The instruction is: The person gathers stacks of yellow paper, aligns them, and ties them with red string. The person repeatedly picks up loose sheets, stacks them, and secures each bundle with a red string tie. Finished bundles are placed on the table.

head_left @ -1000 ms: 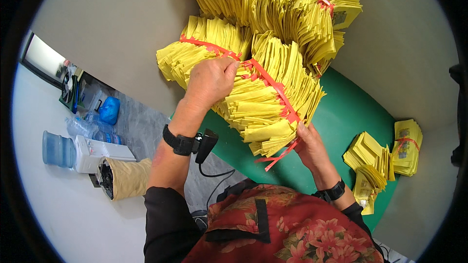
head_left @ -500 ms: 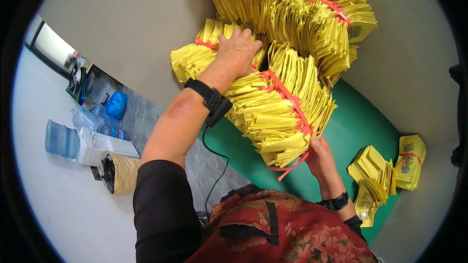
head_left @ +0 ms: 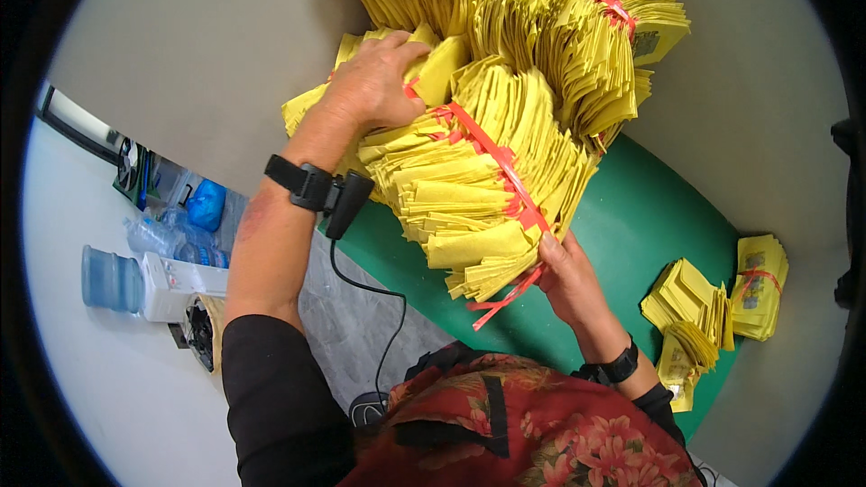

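A thick bundle of folded yellow paper packets (head_left: 469, 189), bound with red plastic ribbon, lies tilted across the near side of a larger pile. My right hand (head_left: 570, 280) grips its near right end, thumb on top beside the loose ribbon ends; the other fingers are partly hidden beneath. At the far left end, my left hand (head_left: 383, 81) is closed with bent fingers at the packets, where this bundle meets another yellow bundle (head_left: 311, 106) behind it. Some left fingertips are hidden among the paper.
More ribbon-tied yellow bundles (head_left: 559, 36) are heaped against the grey wall. Smaller yellow stacks (head_left: 690, 307) lie at the right on the green table (head_left: 667, 216). A black cable (head_left: 370, 289) hangs from my left wrist strap. A white water dispenser (head_left: 176, 289) stands at the left.
The held bundle has shifted left and slightly toward the far side, with both hands moving along. My left hand's fingers, spread over the top before, are now bent at the packets.
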A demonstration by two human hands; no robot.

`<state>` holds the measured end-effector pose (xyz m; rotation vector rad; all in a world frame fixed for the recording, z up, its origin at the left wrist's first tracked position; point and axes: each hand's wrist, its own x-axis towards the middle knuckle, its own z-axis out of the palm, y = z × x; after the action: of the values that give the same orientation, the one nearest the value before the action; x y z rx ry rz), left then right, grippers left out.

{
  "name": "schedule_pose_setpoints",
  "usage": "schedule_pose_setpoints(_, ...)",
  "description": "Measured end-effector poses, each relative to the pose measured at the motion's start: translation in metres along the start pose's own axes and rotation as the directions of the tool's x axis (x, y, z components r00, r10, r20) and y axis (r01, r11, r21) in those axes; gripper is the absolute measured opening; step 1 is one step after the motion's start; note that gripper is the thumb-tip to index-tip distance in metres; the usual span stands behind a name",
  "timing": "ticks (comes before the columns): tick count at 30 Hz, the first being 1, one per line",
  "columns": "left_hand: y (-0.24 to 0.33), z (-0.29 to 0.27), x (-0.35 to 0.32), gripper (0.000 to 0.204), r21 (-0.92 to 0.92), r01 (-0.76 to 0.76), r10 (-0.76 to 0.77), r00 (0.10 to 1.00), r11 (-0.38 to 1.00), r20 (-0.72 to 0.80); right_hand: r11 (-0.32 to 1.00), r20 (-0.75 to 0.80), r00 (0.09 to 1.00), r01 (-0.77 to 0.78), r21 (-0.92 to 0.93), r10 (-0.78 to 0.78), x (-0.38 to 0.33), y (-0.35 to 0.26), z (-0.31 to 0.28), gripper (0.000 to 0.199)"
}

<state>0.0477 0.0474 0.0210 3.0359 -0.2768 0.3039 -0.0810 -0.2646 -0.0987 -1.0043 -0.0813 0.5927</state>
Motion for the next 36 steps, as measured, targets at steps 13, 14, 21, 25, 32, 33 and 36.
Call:
schedule_pose_setpoints(13, -0.018, 0.022, 0.0, 0.062, -0.046, -0.065, 0.065, 0.998, 0.997, 0.001, 0.992, -0.055, 0.998, -0.024, -0.121, 0.018, 0.02, 0.003, -0.008, 0.057)
schedule_pose_setpoints(14, -0.019, 0.023, 0.001, 0.061, -0.046, -0.08, 0.08, 0.997, 0.996, 0.003, 0.986, -0.058, 0.998, -0.024, -0.166, 0.014, 0.015, 0.004, -0.005, 0.057)
schedule_pose_setpoints(21, -0.016, 0.033, -0.006, 0.045, -0.065, -0.099, 0.089, 0.986, 0.993, -0.143, 0.996, -0.059, 0.998, -0.022, -0.085, 0.017, 0.036, 0.004, -0.01, 0.054)
schedule_pose_setpoints(25, -0.006, 0.027, -0.005, 0.045, 0.015, -0.028, 0.03, 0.994, 0.999, -0.103, 0.995, -0.1, 0.995, -0.04, -0.095, 0.03, 0.03, 0.006, -0.008, 0.051)
schedule_pose_setpoints(32, 0.018, 0.031, -0.024, 0.04, 0.106, -0.238, 0.255, 0.947, 0.965, -0.195, 0.945, -0.052, 0.999, -0.014, -0.328, -0.003, 0.047, -0.004, -0.016, 0.054)
schedule_pose_setpoints(33, 0.02, 0.033, -0.021, 0.039, 0.105, -0.23, 0.247, 0.949, 0.968, -0.195, 0.974, -0.048, 0.999, -0.006, -0.226, -0.005, 0.051, -0.006, -0.02, 0.055)
schedule_pose_setpoints(36, 0.026, 0.034, -0.015, 0.039, 0.129, -0.186, 0.206, 0.965, 0.974, -0.163, 0.981, -0.126, 0.992, -0.035, -0.19, 0.011, 0.055, -0.006, -0.026, 0.055)
